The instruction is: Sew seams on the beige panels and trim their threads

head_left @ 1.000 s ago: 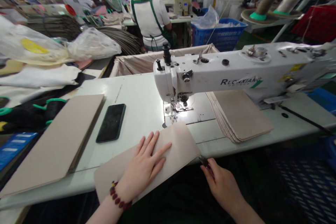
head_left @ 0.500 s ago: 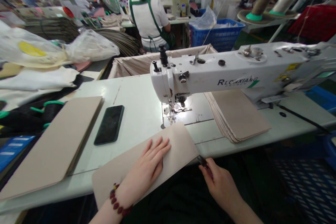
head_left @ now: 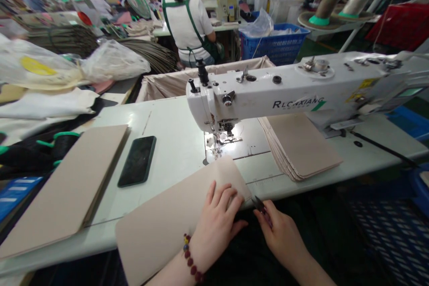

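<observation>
A beige panel (head_left: 167,214) with rounded corners lies slantwise over the table's front edge, its far corner close to the sewing machine's (head_left: 254,98) presser foot. My left hand (head_left: 219,214), with a beaded bracelet at the wrist, rests on the panel's right part, palm down and fingers spread. The thumb reaches past the panel's near edge. Just right of the panel's corner, my right hand (head_left: 284,232) is closed around small thread snips (head_left: 261,209). Their dark blades point up and left, a little apart from the panel.
A stack of beige panels (head_left: 301,147) lies under the machine arm, another stack (head_left: 67,183) at the left. A phone (head_left: 137,161) lies between the left stack and the machine. Blue crates (head_left: 275,44) and a co-worker (head_left: 187,18) are behind the table.
My left hand has slid right along the panel toward its right corner, fingers more bent. The snips' blades now show apart from the panel's corner; my right hand stays nearly in place.
</observation>
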`<state>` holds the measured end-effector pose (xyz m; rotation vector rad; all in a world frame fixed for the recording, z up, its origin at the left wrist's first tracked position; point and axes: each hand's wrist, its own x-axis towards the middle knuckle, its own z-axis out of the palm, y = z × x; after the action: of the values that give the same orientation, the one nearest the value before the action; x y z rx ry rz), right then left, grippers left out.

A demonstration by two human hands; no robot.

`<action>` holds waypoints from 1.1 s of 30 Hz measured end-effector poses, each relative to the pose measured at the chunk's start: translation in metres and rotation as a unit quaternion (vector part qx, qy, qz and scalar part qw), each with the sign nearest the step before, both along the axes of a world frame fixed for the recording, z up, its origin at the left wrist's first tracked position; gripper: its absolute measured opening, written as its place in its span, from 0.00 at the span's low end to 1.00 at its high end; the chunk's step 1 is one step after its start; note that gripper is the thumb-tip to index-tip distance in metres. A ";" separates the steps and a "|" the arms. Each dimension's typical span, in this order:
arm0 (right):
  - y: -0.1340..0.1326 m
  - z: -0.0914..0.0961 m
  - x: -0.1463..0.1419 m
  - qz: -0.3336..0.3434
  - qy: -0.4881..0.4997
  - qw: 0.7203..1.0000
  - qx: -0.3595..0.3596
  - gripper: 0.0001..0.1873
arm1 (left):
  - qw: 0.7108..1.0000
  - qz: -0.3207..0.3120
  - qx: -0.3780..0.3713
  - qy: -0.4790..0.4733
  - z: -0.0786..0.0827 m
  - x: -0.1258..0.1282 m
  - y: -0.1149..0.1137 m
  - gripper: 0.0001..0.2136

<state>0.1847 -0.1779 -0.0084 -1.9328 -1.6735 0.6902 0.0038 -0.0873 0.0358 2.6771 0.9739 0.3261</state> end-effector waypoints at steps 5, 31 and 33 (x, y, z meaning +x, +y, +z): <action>-0.003 0.002 0.004 -0.006 0.027 0.999 -0.015 0.08 | 0.998 0.035 0.047 -0.010 -0.016 0.013 -0.004 0.12; -0.001 0.005 0.000 -0.024 0.073 0.997 -0.010 0.13 | 0.994 -0.048 -0.071 -0.066 0.008 -0.026 0.004 0.11; 0.001 0.007 -0.003 -0.035 0.146 0.988 -0.024 0.15 | 0.996 0.057 -0.041 -0.052 0.005 -0.047 0.014 0.23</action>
<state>0.1820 -0.1765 -0.0018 -1.8121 -1.4148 0.9419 -0.0432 -0.0736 0.0413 2.5104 1.0863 0.4338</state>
